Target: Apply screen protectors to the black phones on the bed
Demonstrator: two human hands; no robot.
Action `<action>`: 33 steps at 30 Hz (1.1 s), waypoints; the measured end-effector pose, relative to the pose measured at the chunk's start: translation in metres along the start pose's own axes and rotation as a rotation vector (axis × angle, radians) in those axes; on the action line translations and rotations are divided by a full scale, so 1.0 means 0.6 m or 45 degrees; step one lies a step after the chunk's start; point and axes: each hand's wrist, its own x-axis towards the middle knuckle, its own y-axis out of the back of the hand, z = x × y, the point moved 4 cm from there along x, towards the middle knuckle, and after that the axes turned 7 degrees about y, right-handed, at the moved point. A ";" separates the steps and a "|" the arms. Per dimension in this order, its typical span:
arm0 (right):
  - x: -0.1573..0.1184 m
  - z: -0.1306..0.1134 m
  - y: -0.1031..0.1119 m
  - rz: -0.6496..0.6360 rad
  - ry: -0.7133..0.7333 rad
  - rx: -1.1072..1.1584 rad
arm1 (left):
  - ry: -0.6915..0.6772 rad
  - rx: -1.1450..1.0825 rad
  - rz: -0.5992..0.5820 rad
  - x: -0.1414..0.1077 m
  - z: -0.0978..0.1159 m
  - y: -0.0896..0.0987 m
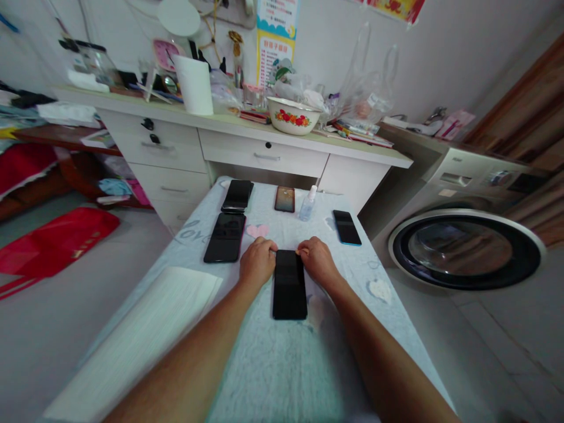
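A black smartphone [289,288] lies screen up on the cloth-covered table in front of me. My left hand [259,260] closes at its upper left corner, fingers curled and thumb against the edge. At the opposite upper corner my right hand [318,258] pinches the phone's edge. Left of my hands lies a second phone [224,238] with a reddish rim. Behind it rests another dark phone [237,195], seemingly stacked on something. A brown phone or case [284,200] and a clear spray bottle [307,204] are beyond my hands. To the right lies a blue-edged phone [347,227].
A folded whitish cloth or sheet [145,329] covers the table's left side. Behind stands a white desk [264,157] bearing a floral bowl [294,116] and a paper roll [192,86]. A washing machine [462,249] is at right, a red bag [57,241] on the floor at left.
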 end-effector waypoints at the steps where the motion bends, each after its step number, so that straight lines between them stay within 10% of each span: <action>1: 0.003 -0.003 -0.001 -0.011 -0.005 -0.020 | 0.003 -0.007 -0.002 0.000 -0.001 0.000; 33: 0.012 -0.076 -0.028 -0.053 0.405 0.015 | 0.289 -0.132 0.057 0.011 -0.005 0.009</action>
